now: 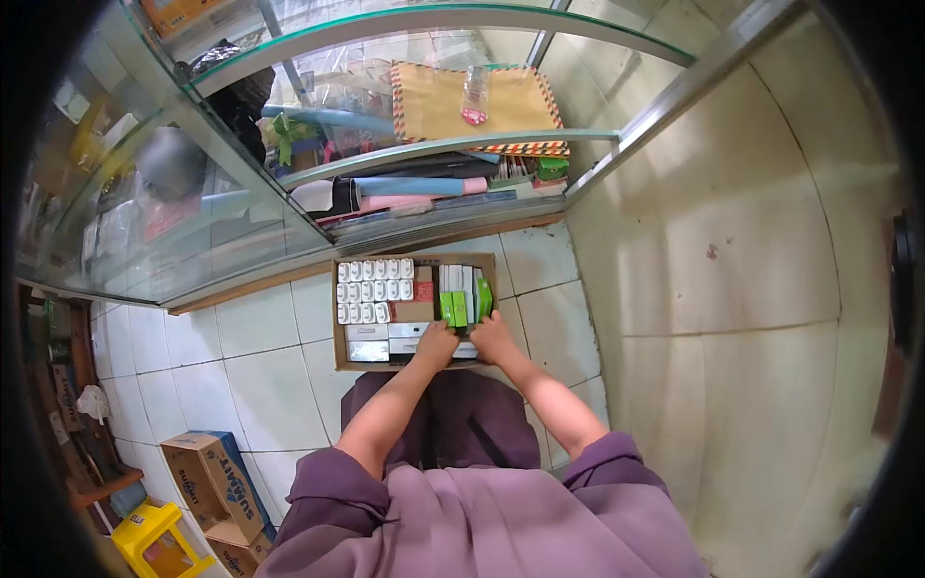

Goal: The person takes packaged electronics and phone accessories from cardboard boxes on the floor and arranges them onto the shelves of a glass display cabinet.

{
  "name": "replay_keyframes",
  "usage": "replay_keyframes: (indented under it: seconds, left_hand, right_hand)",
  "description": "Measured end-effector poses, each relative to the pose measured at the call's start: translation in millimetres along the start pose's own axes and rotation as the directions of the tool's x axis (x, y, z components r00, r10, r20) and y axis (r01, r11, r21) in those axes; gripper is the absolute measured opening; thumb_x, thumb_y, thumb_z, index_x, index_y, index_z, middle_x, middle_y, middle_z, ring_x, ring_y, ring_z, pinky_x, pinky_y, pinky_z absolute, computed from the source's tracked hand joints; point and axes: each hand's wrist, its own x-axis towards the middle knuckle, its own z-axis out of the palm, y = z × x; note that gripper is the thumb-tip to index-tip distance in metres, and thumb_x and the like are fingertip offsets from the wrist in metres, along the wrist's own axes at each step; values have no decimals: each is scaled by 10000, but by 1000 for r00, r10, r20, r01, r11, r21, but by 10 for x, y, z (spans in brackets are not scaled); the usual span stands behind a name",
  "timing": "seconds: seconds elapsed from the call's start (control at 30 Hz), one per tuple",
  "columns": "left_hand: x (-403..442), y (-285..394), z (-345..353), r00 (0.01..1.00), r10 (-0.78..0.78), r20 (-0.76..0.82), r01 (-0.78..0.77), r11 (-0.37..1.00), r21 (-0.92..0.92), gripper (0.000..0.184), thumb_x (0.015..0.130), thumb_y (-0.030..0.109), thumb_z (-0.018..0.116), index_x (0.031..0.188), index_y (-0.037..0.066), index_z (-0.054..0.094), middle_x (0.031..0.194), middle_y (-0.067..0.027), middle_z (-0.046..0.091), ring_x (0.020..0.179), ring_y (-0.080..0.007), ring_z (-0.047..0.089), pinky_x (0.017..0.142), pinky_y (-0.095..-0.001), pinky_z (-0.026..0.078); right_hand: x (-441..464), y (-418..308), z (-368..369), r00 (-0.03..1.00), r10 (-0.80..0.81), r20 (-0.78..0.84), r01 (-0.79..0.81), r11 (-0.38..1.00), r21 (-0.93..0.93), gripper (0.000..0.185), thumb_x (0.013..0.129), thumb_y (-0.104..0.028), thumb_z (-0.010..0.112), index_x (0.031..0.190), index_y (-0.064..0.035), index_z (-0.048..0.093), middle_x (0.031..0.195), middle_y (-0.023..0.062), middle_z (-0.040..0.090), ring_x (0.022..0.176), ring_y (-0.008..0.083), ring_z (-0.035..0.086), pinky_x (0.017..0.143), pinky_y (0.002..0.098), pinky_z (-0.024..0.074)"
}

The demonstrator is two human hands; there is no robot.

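Note:
A shallow cardboard box (339, 337) sits on the tiled floor in front of my knees, and both my hands reach into its right half. My right hand (493, 339) is closed around the lower end of a tilted small green box (485, 297). Beside it, my left hand (438, 344) has curled fingers at the lower end of a pair of upright green boxes (452, 308); whatever it grips is hidden. Thin white boxes (458, 277) stand behind the green ones. Rows of small white items (375, 281) fill the carton's upper left, with flat white boxes (368, 349) below.
A glass display case (405, 217) stands just beyond the carton, holding rolls (424, 187), a brown envelope (434, 101) and a clear bottle (474, 96). A pale wall (713, 289) rises on the right. An open carton (207, 482) and a yellow frame (159, 539) lie lower left.

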Motion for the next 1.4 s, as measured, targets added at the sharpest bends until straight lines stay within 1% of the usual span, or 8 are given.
replay_keyframes:
  seconds: [0.3,0.4,0.73,0.8,0.97,1.1,1.23,1.4]
  left_hand:
    - [22,-14,-412,993,13,115,-8,999,-41,217,596,225,704,761,85,685,824,-87,641,932,-241,563,805,-362,443]
    - [-59,-45,-689,995,-71,-73,47,954,-296,336,557,252,757,829,64,695,850,-133,654,914,-293,593,837,-378,465]
    - [-445,84,-2246,910,-167,-379,-141,736,-662,398,654,138,747,1022,33,639,969,-129,634,858,-233,625,772,-331,507]
    - [-615,134,-2657,879,-198,-433,-179,705,-686,355,712,115,720,1050,45,634,1000,-109,640,915,-212,630,816,-321,511]
    - [-991,242,-3576,615,-347,-708,-201,799,-567,351,704,218,733,966,6,636,965,-133,636,796,-233,640,736,-335,508]
    - [-1013,362,-4177,230,-445,-866,-223,842,-492,348,716,224,707,946,-10,595,917,-164,602,816,-297,609,735,-373,491]
    - [-872,450,-4751,-1,-459,-888,-105,884,-456,391,729,246,682,992,-8,543,956,-188,554,847,-354,578,741,-426,470]
    - [-415,156,-5365,7,-512,-859,-42,858,-512,458,730,286,696,1025,11,479,1002,-194,533,894,-384,573,768,-445,469]
  right_hand:
    - [93,-11,-221,982,-21,187,22,1000,-2,147,572,-227,720,680,-136,679,734,44,648,825,206,606,865,394,355]
    - [-83,123,-759,986,40,162,-49,998,51,301,536,-283,751,799,-147,691,805,39,651,904,211,589,873,419,337]
    - [-576,375,-2263,948,211,-238,-62,857,511,386,615,-282,734,959,-114,682,982,49,639,933,194,601,894,392,377]
    - [-603,403,-2467,903,291,-316,60,643,763,371,657,-269,735,982,-100,671,1000,59,639,899,184,615,840,359,431]
    - [-446,289,-2837,664,577,-475,165,508,846,485,761,-190,731,1183,-43,543,977,82,641,862,155,616,725,289,510]
    - [-241,-343,-3497,732,421,-536,434,317,843,750,730,-198,748,1349,-30,358,1176,179,570,957,225,626,788,343,503]
    - [242,-509,-4229,525,343,-779,489,627,606,813,707,-112,721,1381,-14,276,1214,246,523,1075,327,569,836,387,486]
    - [1022,-10,-4869,391,318,-864,438,761,479,644,693,-47,660,1267,15,377,1094,267,573,1003,413,566,835,431,470]
